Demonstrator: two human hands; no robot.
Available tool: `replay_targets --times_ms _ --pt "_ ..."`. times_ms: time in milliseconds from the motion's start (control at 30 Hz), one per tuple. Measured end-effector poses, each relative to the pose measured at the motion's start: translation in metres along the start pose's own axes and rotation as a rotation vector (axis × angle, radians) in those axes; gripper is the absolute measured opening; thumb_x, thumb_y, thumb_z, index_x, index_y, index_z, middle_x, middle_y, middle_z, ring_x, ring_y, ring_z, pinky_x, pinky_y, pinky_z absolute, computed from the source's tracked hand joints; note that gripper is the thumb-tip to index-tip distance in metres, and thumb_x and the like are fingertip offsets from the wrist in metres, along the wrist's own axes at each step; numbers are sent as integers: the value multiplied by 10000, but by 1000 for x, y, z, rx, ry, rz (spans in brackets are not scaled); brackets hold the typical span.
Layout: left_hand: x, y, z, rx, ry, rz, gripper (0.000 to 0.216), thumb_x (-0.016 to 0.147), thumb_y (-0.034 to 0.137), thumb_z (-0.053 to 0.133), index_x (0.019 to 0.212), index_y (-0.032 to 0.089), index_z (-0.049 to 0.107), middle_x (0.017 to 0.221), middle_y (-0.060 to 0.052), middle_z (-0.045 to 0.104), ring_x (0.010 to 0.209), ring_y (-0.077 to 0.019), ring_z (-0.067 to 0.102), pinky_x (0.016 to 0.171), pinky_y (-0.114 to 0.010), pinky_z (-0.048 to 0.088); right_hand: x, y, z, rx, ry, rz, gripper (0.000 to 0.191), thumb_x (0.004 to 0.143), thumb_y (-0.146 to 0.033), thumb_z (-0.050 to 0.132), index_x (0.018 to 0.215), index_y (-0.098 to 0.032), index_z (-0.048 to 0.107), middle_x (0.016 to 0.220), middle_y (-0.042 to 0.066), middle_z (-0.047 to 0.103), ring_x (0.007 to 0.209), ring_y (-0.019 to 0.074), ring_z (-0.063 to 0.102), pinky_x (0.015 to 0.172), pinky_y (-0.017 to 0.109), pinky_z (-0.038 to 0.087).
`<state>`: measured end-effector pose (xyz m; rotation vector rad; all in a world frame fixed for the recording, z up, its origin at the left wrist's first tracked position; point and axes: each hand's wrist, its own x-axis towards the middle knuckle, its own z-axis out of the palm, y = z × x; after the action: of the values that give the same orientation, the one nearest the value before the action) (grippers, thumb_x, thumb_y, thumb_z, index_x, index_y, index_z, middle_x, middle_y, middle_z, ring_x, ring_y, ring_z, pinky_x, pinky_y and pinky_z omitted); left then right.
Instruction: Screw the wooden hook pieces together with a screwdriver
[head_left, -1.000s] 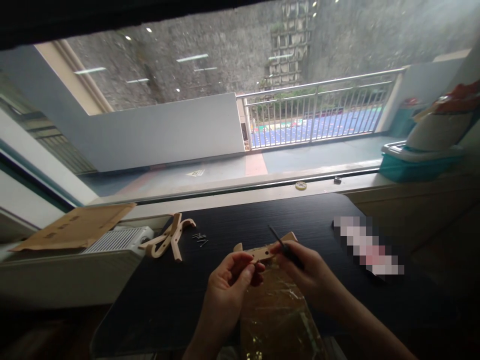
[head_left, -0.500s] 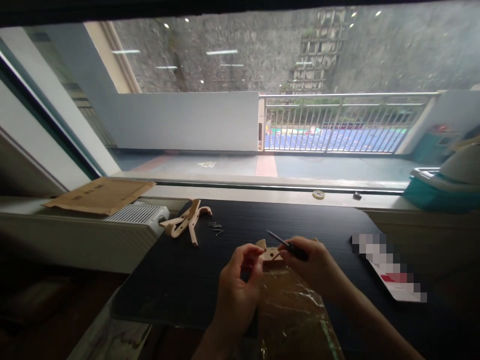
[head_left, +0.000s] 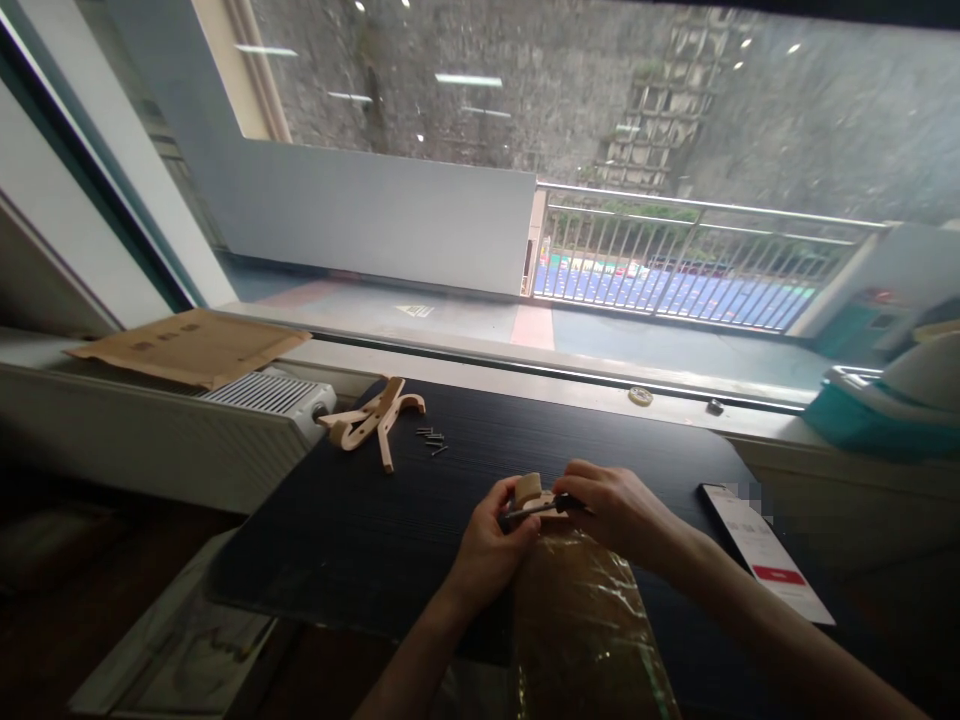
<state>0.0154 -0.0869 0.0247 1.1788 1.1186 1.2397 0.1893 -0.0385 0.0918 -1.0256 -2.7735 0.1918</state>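
Pinching a small wooden piece (head_left: 529, 488) between thumb and fingers, the left hand (head_left: 491, 545) steadies it just above the tabletop (head_left: 360, 520), apparently so the tool can bear on it. The right hand (head_left: 619, 510) has its grip pressed around a thin screwdriver (head_left: 532, 511), tip pointing left against the piece. More wooden parts (head_left: 373, 420) and loose screws (head_left: 432, 440) lie well apart to the left; a plastic bag (head_left: 585, 620) lies under the wrists.

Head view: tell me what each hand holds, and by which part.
The left hand pinches the small wooden piece at its lower end; the right hand grips a slim dark tool by its rear end.
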Motion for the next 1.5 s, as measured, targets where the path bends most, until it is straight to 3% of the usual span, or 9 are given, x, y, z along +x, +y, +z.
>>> replay_targets --times_ms 233,700,967,1200,1500 --pt "1 -3 -3 -48 -26 -24 356 727 255 659 1057 156 568 897 -30 633 834 -155 573 716 -216 436 7 -4 -5 -64 -51 -102 118 868 -262 542 861 -177 623 772 4 572 582 84 473 522 247 260" --pt "17 -3 3 -316 -134 -121 457 571 272 797 955 120 603 748 5 614 688 -115 545 651 -219 406 6 -1 6 195 2 -86 155 860 -249 548 957 -192 654 856 34 618 725 124 579 655 231 412" --pt "24 -9 -4 -225 -159 -94 427 612 324 777 964 122 644 802 -16 624 757 -141 564 718 -245 427 2 5 11 244 53 -55 161 854 -238 544 959 -201 661 896 41 643 772 136 606 675 244 426" --pt "30 -3 -7 -165 -196 -61 354 589 332 791 860 129 686 1019 -65 614 912 -187 572 806 -262 445 -2 2 7 152 60 35 154 854 -251 533 939 -221 659 890 22 658 765 137 611 593 233 366" --pt "34 -8 -7 -139 -231 -74 344 600 359 777 830 125 672 1014 -57 595 815 -148 562 713 -225 448 -1 -3 5 185 39 79 137 832 -228 543 916 -221 651 878 10 655 726 125 586 594 227 355"
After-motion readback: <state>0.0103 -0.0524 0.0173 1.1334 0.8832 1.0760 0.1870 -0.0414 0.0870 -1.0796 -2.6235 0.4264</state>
